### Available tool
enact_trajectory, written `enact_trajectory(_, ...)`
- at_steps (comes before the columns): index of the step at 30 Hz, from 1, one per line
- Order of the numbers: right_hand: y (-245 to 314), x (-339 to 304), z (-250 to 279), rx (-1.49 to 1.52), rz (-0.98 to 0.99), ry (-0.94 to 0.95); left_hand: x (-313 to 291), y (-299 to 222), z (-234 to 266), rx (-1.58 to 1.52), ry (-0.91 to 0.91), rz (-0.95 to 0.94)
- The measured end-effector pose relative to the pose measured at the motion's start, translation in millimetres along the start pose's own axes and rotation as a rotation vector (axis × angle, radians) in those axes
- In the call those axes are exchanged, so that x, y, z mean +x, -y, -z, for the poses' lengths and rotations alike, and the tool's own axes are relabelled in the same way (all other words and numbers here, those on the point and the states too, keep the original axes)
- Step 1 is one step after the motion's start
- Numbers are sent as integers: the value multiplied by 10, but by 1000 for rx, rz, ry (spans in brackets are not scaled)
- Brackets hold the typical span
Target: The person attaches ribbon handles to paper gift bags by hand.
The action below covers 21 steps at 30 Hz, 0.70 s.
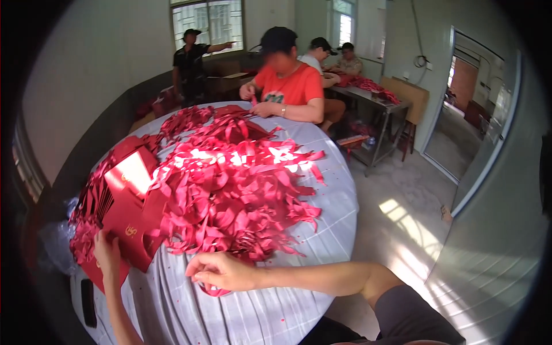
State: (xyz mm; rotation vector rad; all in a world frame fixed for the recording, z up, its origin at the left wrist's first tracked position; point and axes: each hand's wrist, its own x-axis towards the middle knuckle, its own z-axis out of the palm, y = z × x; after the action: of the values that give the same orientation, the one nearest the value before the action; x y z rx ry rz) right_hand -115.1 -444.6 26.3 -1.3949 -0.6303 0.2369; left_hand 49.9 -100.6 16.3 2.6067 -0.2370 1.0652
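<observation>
At the left side of the table, my left hand (108, 257) has its fingers closed at the edge of a flat red paper piece (131, 231) with a gold emblem. More such red pieces lie fanned out and stacked behind it. My right hand (221, 270) is over the near part of the table with its fingers curled. Under its palm shows a small red loop (215, 291), perhaps ribbon; what the fingertips hold is hidden. A large heap of red ribbons (230, 195) spreads just beyond both hands.
The round table (336, 213) has a pale cloth. A dark phone-like object (88, 303) lies at its left edge near clear plastic wrap (57, 247). Across sits a person in red (293, 86) handling ribbon. Others are by a metal table (379, 100); a doorway (466, 109) stands right.
</observation>
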Motion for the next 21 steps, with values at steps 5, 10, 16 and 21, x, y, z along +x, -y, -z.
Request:
enact_trajectory(5, 24, -13, -70, -54, 34, -9, 4, 319, 91, -393, -10, 33)
enact_trajectory(10, 35, -12, -96, -71, 93, -27, -14, 199, 646, -341, -203, 22)
enact_trajectory(16, 364, -62, -2, -395, 634, -359, -393, -933, 1394, -604, -89, -134)
enact_trajectory(21, 930, -542, -103, -983, 874, -468, -1189, -1945, 1501, -762, 216, -53)
